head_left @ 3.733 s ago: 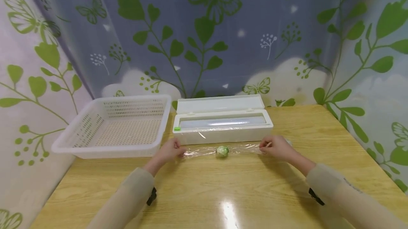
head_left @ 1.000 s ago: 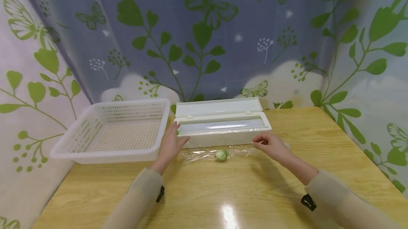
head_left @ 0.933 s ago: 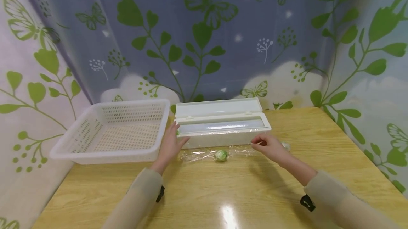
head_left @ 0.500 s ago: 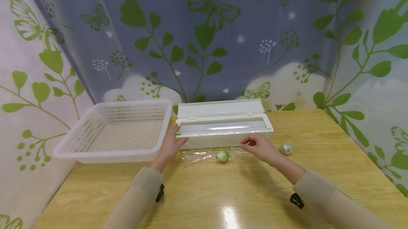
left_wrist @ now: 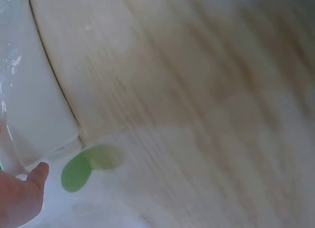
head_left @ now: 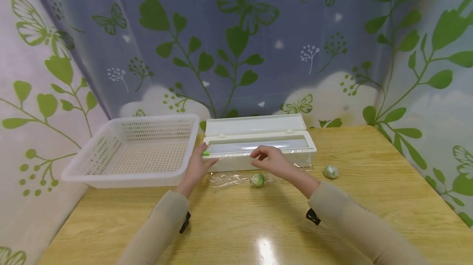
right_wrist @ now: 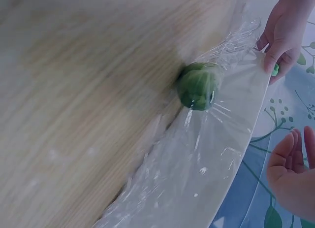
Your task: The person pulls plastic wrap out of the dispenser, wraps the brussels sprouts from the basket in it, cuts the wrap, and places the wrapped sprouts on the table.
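Note:
A white cling film box (head_left: pixel 233 164) stands on the table with its lid up and a film roll inside. My left hand (head_left: pixel 196 168) grips its left end, thumb at the front, near a green slide cutter (head_left: pixel 205 153). My right hand (head_left: pixel 273 162) hovers over the box's front edge, fingers loosely bent, with nothing visible between them. Before the box a small round green vegetable, like a Brussels sprout (head_left: pixel 257 181), lies in crumpled clear film (head_left: pixel 226 179). In the right wrist view, film stretches from the sprout (right_wrist: pixel 198 86) over the box front.
Left of the box sits a white plastic basket (head_left: pixel 127 178) with slotted walls. A second film-wrapped green ball (head_left: pixel 331 171) lies on the wooden table (head_left: pixel 221 224) at the right. A patterned curtain (head_left: pixel 236 51) hangs close behind.
Earlier both hands pinched the film's ends; my left hand then moved onto the box's left end. My right hand let go of the film and moved left and up, uncovering the second ball.

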The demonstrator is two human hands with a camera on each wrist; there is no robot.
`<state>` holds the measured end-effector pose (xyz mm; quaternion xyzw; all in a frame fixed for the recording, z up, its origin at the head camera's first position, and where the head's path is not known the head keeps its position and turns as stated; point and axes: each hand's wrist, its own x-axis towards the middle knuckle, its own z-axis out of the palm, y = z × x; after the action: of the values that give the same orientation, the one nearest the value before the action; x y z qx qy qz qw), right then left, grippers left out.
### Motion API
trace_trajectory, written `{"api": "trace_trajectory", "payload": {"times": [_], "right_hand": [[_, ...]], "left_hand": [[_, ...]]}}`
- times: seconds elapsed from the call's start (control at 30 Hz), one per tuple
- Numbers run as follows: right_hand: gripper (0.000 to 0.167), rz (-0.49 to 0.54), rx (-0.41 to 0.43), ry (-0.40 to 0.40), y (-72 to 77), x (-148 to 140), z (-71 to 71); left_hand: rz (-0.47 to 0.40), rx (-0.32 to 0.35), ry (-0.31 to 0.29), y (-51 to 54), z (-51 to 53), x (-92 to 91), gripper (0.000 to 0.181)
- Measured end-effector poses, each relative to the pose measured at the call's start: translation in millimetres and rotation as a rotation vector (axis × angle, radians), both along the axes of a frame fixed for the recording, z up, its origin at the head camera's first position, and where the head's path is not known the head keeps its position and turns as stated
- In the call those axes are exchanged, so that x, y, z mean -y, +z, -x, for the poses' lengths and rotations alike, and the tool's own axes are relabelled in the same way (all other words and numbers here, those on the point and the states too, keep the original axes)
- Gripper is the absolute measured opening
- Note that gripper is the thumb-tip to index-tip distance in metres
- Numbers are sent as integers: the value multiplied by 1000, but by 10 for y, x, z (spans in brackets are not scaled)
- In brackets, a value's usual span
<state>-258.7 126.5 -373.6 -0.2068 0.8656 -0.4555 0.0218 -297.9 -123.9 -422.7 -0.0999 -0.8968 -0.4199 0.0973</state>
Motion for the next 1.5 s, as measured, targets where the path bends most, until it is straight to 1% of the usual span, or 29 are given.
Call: {"api": "trace_trajectory", "payload": {"times": [0.1,0.27,0.33,0.43,0.5,0.67,0.83,1.0,1.1,1.17,1.23,1.33,1.4,1.5], "right_hand": [[19,19,-27,26,8,138,99],[23,4,-46,87,1,399,245],[26,-7,-49,114,-17,494,297],[29,-9,-54,140,-49,607,374],[30,-1,-58,142,-58,668,418],[31,-27,-72,123,-54,896,504],[30,-93,-127,110,-81,1135,559],[23,-157,-162,73,-137,1268,608],[20,-191,-177,41,-145,1324,611],[18,-218,-199,26,-148,1358,609],[17,-241,-223,8,-149,1387,606],[13,-283,-261,-29,-147,1409,593],[11,-309,-281,-60,-140,1415,584],[8,-356,-300,-84,-132,1425,567]], "left_hand": [[-34,15,-4,-1,8,-11,63],[-71,48,24,-13,9,6,63],[-81,46,35,-18,7,9,63],[-95,38,27,-29,9,1,62],[-114,40,21,-37,12,-15,62],[-129,15,20,-46,23,12,60],[-109,-14,24,-46,26,47,55],[-146,-63,-16,-83,51,36,42],[-154,-69,-29,-80,55,33,39],[-161,-59,-26,-73,57,35,40],[-159,-62,-24,-70,64,38,44],[-177,-73,-43,-65,70,35,48],[-182,-98,-65,-73,82,35,48],[-199,-88,-67,-79,60,41,49]]}}
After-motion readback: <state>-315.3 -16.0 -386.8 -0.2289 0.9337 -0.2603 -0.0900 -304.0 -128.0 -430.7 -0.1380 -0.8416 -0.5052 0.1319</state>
